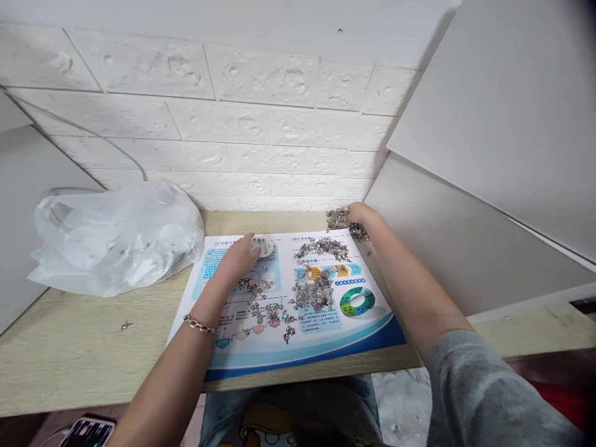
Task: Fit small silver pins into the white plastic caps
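Note:
My left hand (239, 257) is over the upper part of a printed poster sheet (298, 354), thumb and fingers gripping the edge of a white round disc (263, 248) with a few small dark spots or pieces on it. My right hand (364, 214) reaches to the far right corner, fingertips pressed together at a heap of small silvery metal pieces (336, 219). Whether a piece is between those fingers is too small to tell. More metal pieces lie on the sheet: a row (323, 249), a dense pile (314, 293) and a looser scatter (267, 310).
A translucent white plastic bag (121, 239) stands on the wooden table (69, 347) at the left. One loose metal piece (126, 325) lies near it. White brick-patterned wall (242, 124) and pale panels (465, 230) enclose the table. A phone (88, 431) is below the front edge.

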